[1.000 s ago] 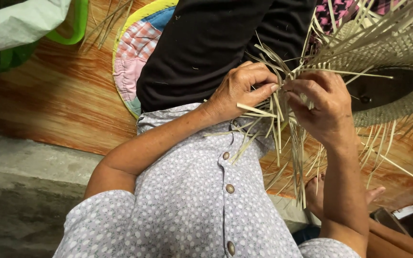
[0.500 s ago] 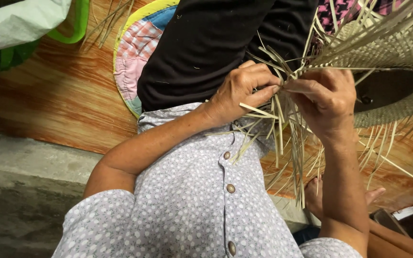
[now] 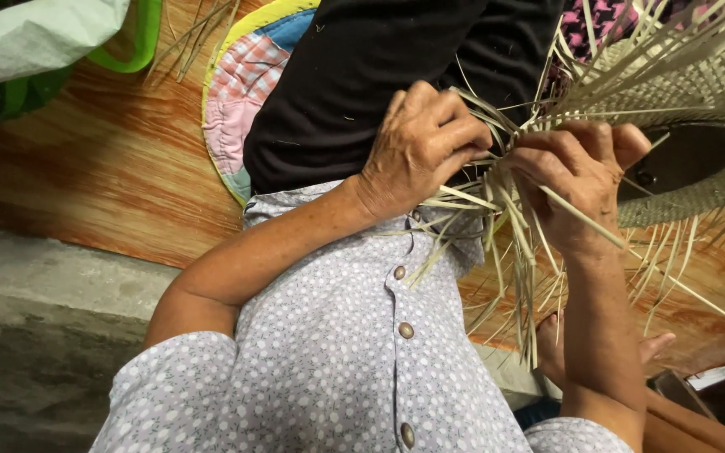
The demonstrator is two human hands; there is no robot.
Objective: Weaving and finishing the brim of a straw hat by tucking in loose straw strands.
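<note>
A half-woven straw hat (image 3: 698, 92) rests at the upper right, with many loose pale straw strips (image 3: 513, 252) hanging from its edge over my lap. My left hand (image 3: 417, 147) pinches several strips at the hat's rim, fingers closed on them. Close beside it, my right hand (image 3: 576, 180) grips the same edge, with strips running between its fingers and one long strip crossing its back. Both hands almost touch at the rim. I wear a pale dotted buttoned shirt (image 3: 337, 361) and black trousers (image 3: 379, 75).
A patchwork cushion (image 3: 241, 101) with a yellow border lies under me on the orange wooden floor (image 3: 111, 159). A green plastic basin (image 3: 140, 38) and a pale sack (image 3: 35, 38) sit upper left. A grey concrete step (image 3: 44, 335) runs lower left. A bare foot (image 3: 555, 344) shows below the strips.
Both hands have shifted slightly along the hat's rim, and their fingers have drawn closer together on the strips. The hat has barely moved.
</note>
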